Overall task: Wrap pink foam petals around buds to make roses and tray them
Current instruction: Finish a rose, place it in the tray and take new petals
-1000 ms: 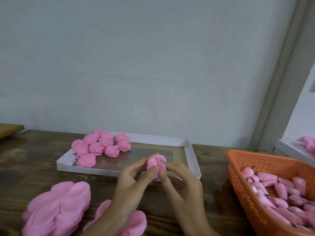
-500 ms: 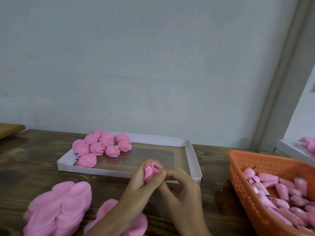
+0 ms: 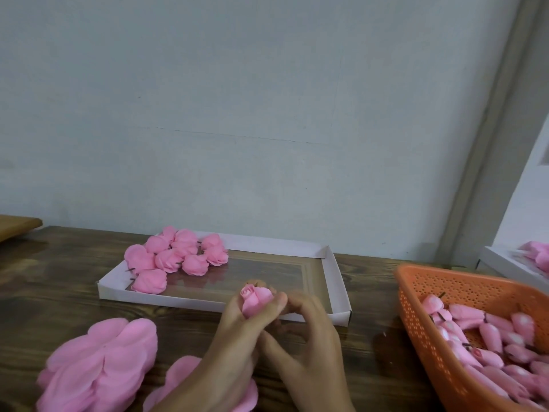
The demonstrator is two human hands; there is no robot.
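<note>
My left hand (image 3: pixel 237 331) grips a pink foam rose (image 3: pixel 255 300) upright, fingers and thumb curled round its petals, just in front of the white tray (image 3: pixel 337 281). My right hand (image 3: pixel 309 331) sits beside it with fingers curled, its fingertips against the rose's right side and base. Several finished pink roses (image 3: pixel 178 257) lie in the tray's far left corner. A stack of loose pink foam petals (image 3: pixel 101 370) lies at the near left, with more petals (image 3: pixel 184 379) partly hidden under my left forearm. An orange basket (image 3: pixel 421 328) at the right holds several pink buds (image 3: pixel 487 337).
The dark wooden table (image 3: pixel 59 295) runs up to a pale wall. A second white tray (image 3: pixel 511 269) with pink pieces sits at the far right edge. A wooden board edge (image 3: pixel 17 226) shows at the far left.
The rose has dropped slightly toward the table, and my left hand's fingers have closed round it so the petals lie tighter. My right hand has slid lower along its side.
</note>
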